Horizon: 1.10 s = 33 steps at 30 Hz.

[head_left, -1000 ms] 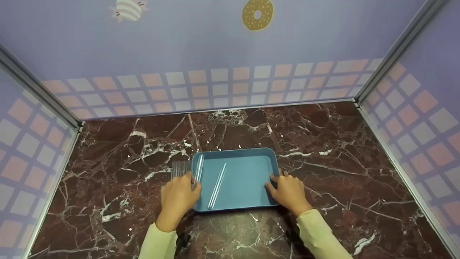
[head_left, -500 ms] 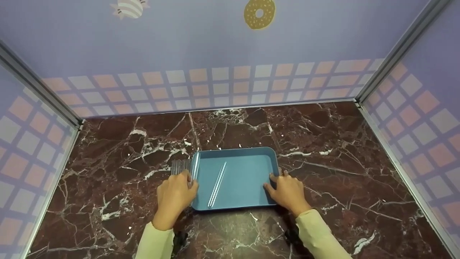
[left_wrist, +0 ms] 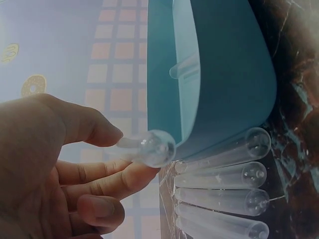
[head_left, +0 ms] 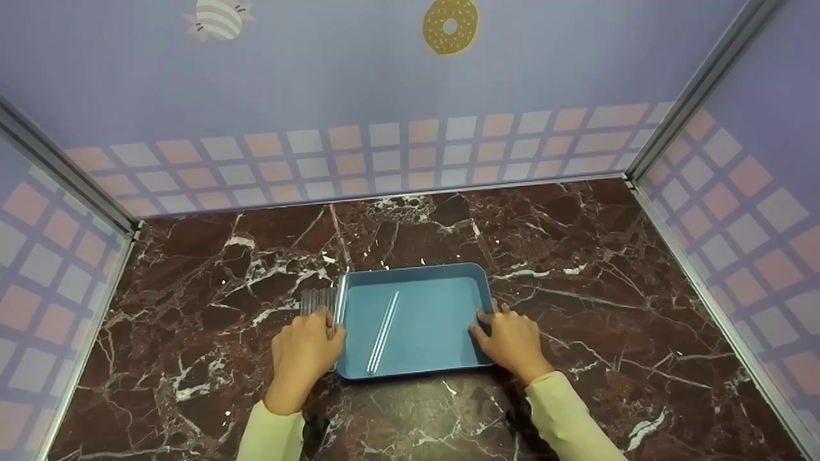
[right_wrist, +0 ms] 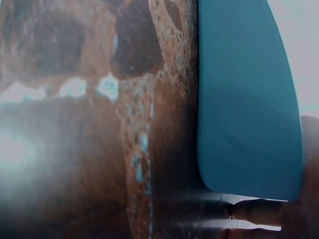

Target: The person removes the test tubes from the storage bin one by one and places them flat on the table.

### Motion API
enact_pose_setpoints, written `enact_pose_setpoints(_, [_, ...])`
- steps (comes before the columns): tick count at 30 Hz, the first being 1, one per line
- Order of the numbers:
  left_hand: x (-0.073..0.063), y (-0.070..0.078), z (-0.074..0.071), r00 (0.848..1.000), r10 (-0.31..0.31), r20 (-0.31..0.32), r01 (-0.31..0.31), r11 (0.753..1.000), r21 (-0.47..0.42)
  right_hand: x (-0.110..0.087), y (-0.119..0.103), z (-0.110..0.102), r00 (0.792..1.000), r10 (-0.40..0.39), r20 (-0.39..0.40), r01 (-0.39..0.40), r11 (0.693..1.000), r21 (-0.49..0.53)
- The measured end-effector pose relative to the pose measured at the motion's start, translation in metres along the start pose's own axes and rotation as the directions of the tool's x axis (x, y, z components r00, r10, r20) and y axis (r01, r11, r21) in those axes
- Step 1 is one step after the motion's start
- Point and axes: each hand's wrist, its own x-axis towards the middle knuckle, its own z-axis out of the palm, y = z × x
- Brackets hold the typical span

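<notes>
My left hand (head_left: 302,352) pinches a clear test tube (left_wrist: 158,148) between thumb and fingers at the left rim of a blue tray (head_left: 432,320). In the left wrist view its rounded end points outward, above the rim's outer side. Another clear tube (head_left: 383,333) lies slanted inside the tray. Several more clear tubes (left_wrist: 224,178) lie side by side on the surface against the tray's left wall, partly covered by the left hand in the head view. My right hand (head_left: 512,342) grips the tray's right wall, thumb side over the rim and other fingers outside.
The tray rests on a dark red marbled surface (head_left: 576,256) with white veins. A lilac back wall (head_left: 346,77) with a checkered band closes off the far side. Side panels (head_left: 756,211) stand at left and right, joined by grey metal posts.
My left hand has moved slightly left, taking the pinched tube from above the tray's inside to its left rim. The right hand keeps its hold; the tube in the tray lies as before.
</notes>
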Motion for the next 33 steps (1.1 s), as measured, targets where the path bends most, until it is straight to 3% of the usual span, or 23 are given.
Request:
enact_pose_setpoints(16, [-0.002, -0.006, -0.003, 0.997, -0.065, 0.044, 0.064, 0.998, 0.009, -0.002, 0.0, 0.0, 1.0, -0.006, 0.002, 0.006, 1.0, 0.0])
enact_pose_setpoints(33, [-0.004, -0.011, -0.004, 0.998, -0.064, 0.016, 0.064, 0.998, -0.007, -0.003, -0.002, 0.002, 1.0, -0.009, 0.0, 0.009, 1.0, 0.015])
